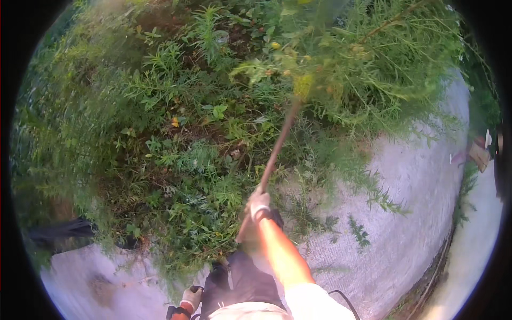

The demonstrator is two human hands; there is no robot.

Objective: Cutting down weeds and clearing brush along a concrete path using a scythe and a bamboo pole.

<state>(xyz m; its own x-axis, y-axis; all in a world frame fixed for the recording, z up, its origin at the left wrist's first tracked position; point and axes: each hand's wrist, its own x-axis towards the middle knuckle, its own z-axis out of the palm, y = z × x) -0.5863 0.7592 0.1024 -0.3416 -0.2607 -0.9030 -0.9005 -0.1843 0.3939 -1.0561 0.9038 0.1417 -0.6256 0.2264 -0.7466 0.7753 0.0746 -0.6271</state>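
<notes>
My right hand (pixel 258 202), in a pale glove, is closed around a long brown wooden handle (pixel 280 144). The handle runs up into leafy weeds (pixel 204 160), where its far end is hidden and blurred; its near end shows just below the hand. My left hand (pixel 193 296), gloved too, is low beside my dark trousers (pixel 252 282), curled near a small black object that I cannot identify. Whether it grips that object is unclear. Feathery green stems (pixel 360 72) surround the far end of the handle.
Pale paving (pixel 384 224) curves along the right side, with loose cut sprigs (pixel 359 232) on it. More paving (pixel 108 280) shows at lower left. Part of another person (pixel 479 154) is at the far right edge. A dark shape (pixel 62 232) is at the left.
</notes>
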